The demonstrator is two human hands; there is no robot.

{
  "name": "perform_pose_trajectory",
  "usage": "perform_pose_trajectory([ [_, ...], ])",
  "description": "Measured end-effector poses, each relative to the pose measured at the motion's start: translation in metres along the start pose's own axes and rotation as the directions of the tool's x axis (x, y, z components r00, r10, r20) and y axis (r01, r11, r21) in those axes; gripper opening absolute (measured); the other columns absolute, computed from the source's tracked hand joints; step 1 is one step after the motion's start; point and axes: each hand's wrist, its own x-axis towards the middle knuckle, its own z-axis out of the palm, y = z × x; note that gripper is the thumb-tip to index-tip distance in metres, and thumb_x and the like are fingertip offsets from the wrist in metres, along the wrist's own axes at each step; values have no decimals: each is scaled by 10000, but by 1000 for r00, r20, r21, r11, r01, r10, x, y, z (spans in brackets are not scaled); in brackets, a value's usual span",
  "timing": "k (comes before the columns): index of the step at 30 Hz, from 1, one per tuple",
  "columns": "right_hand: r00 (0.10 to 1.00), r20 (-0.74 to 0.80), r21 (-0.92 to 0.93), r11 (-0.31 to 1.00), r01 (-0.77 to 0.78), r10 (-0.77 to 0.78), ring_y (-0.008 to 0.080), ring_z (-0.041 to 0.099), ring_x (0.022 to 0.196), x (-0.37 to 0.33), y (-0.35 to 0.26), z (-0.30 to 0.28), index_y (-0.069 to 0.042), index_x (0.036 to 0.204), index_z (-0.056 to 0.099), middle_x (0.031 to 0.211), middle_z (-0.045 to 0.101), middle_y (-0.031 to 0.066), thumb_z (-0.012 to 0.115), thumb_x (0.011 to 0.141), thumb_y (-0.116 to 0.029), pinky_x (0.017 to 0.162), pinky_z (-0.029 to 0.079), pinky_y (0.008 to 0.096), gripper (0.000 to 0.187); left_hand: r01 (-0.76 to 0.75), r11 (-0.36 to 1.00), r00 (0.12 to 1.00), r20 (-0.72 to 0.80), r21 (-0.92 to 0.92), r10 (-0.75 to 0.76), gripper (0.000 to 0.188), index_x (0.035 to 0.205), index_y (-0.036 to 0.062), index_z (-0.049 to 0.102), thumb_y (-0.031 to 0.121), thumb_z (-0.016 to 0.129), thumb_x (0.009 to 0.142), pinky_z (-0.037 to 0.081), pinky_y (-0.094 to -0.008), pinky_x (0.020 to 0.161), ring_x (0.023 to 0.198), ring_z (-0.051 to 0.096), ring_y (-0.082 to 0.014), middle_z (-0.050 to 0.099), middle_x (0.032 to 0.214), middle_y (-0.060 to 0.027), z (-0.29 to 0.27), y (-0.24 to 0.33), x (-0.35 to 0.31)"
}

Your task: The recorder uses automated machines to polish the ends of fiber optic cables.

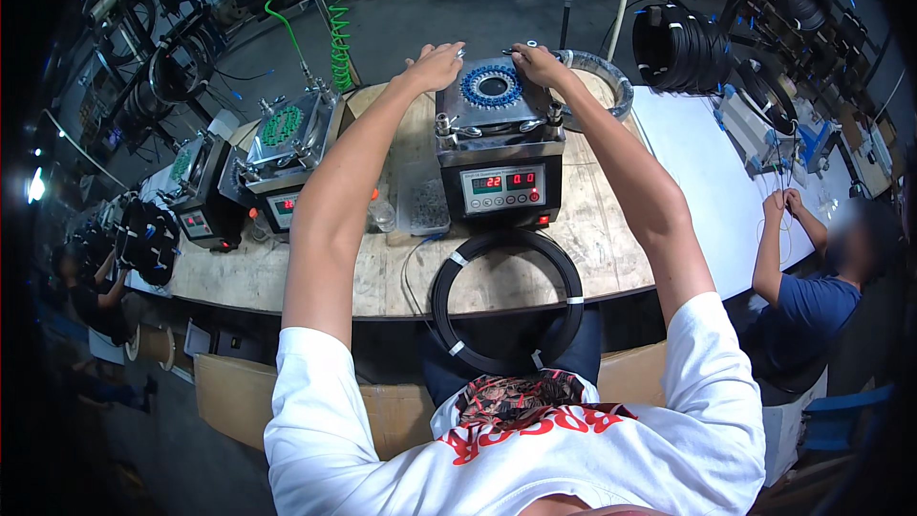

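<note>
A bench machine (501,158) with a steel top plate and a lit red digital display stands in front of me. On its plate lies a ring of blue and white pieces (492,86) around a dark round opening. My left hand (436,69) is at the plate's far left corner, fingers closed around a small metal part, mostly hidden. At the far right corner my right hand (541,65) pinches another small metal part that I cannot make out. Metal clamps (447,127) sit at the near corners. A coil of black cable (439,296) rests at the table's front edge, partly over my lap.
Two similar machines (287,148) with green rings stand on the left of the wooden table (382,277). A plastic tub (425,210) of small parts is beside my machine. A wrapped coil (616,86) lies behind it. A co-worker (812,277) sits at right, handling thin cable.
</note>
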Motion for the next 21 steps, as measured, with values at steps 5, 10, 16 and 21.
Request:
perform_pose_trajectory([
  [5, 1000, -2, 21, 1000, 21, -21, 451, 535, 1238, 7, 7, -1, -161, 1364, 589, 1297, 586, 277, 473, 1022, -314, 1078, 429, 487, 393, -86, 996, 994, -73, -13, 85, 560, 1510, 75, 385, 266, 402, 984, 344, -559, 1143, 1389, 430, -383, 444, 1517, -186, 8, -8, 9],
  [10, 998, -45, 10, 999, 43, -42, 434, 559, 1217, -1, 20, 0, -140, 1345, 603, 1244, 621, 270, 470, 990, -213, 1071, 437, 469, 386, -174, 974, 985, -37, -144, 170, 574, 1492, 18, 385, 185, 444, 946, 384, -409, 1134, 1361, 474, -379, 463, 1490, -239, 12, -3, 17],
  [16, 980, -88, 325, 925, 197, -178, 310, 661, 1135, -20, 0, -14, -57, 1432, 494, 1264, 665, 187, 483, 1067, -257, 950, 505, 354, 416, -375, 885, 887, -385, -277, 255, 523, 1471, 55, 432, 176, 456, 963, 435, -414, 1078, 1231, 593, -370, 545, 1418, -210, 16, -22, -16],
  [21, 984, -152, 424, 894, 148, -91, 230, 693, 915, -95, 30, -30, -67, 1458, 417, 1132, 684, 176, 500, 1063, -270, 803, 527, 363, 452, -378, 804, 815, -576, -458, 55, 432, 1395, 31, 511, 202, 545, 1000, 483, -354, 960, 1102, 652, -301, 613, 1315, -176, 33, -5, -118],
])
